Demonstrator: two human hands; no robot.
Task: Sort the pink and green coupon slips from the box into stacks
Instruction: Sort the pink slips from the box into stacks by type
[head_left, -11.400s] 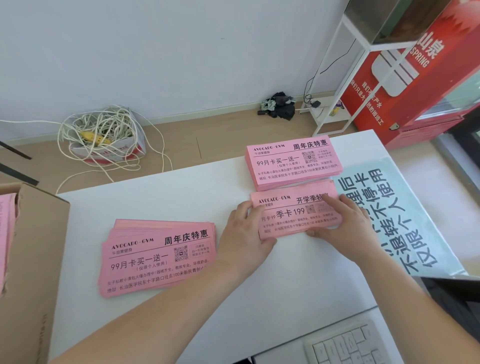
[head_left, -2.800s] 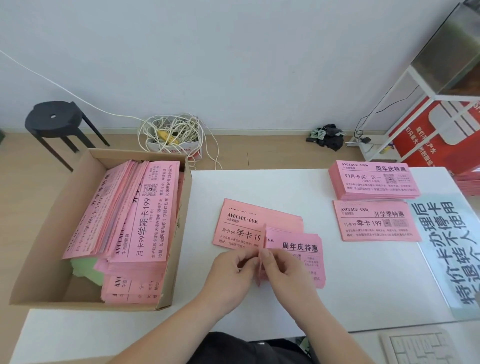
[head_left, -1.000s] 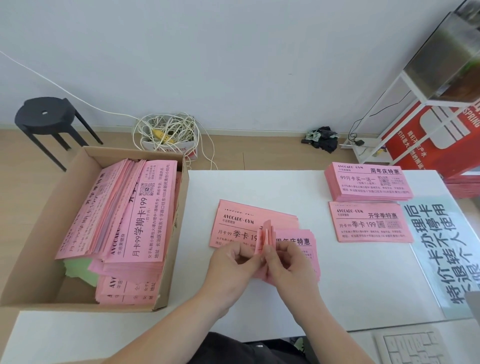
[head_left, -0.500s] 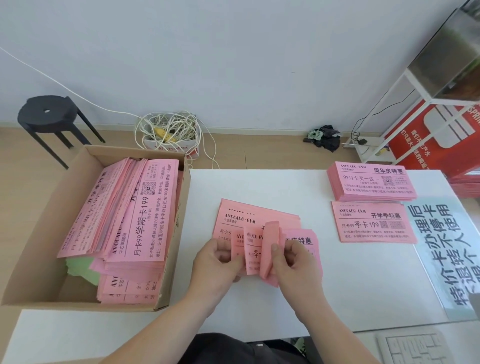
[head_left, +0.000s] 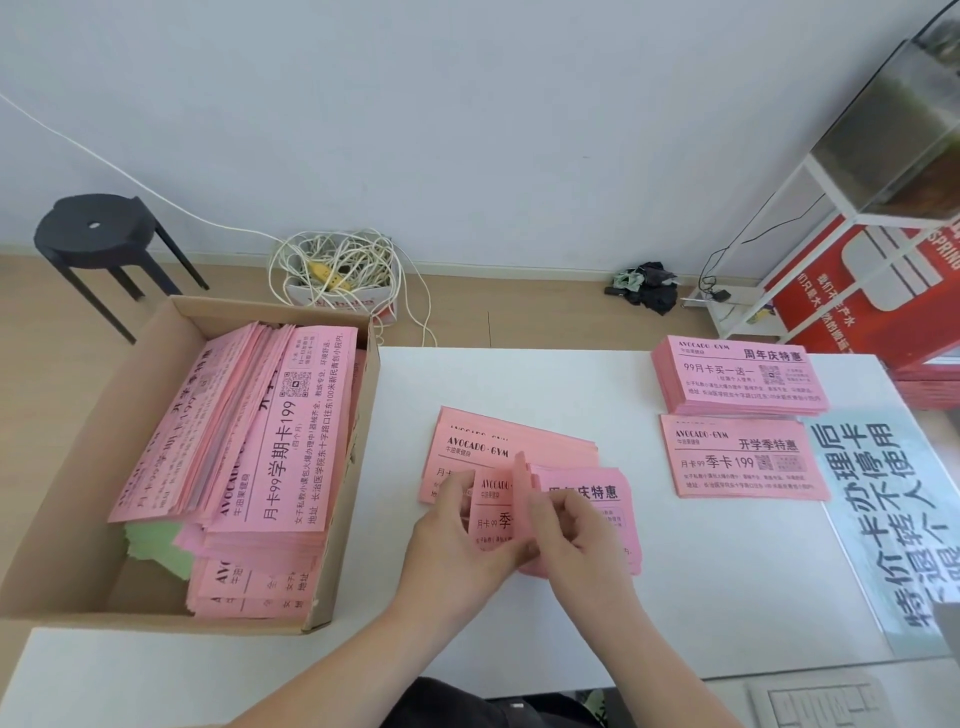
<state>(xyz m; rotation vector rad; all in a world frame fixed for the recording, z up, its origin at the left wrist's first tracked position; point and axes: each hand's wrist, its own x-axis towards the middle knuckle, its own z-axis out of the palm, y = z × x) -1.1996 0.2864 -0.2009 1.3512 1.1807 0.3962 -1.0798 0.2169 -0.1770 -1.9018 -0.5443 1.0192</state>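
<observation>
A loose pile of pink coupon slips (head_left: 511, 447) lies at the middle of the white table (head_left: 701, 597). My left hand (head_left: 457, 540) pinches one pink slip (head_left: 493, 506) by its left end. My right hand (head_left: 576, 540) pinches the edges of a few upturned slips (head_left: 521, 480) above the pile's right part (head_left: 597, 493). Two sorted pink stacks sit at the right: a thick far one (head_left: 737, 382) and a thin near one (head_left: 743, 460). The cardboard box (head_left: 93, 415) at the left holds several pink slips (head_left: 270, 431) and some green ones (head_left: 156, 545) underneath.
A pale blue printed sheet (head_left: 893, 519) lies along the table's right side, and a keyboard corner (head_left: 826, 706) shows at the bottom right. On the floor beyond stand a black stool (head_left: 98, 234), a box of coiled white cable (head_left: 337, 270) and a white shelf frame (head_left: 810, 208).
Over the last second my hands went on leafing through the pile's slips. The left hand now holds one slip drawn partly out to the left, while the right keeps other edges lifted.
</observation>
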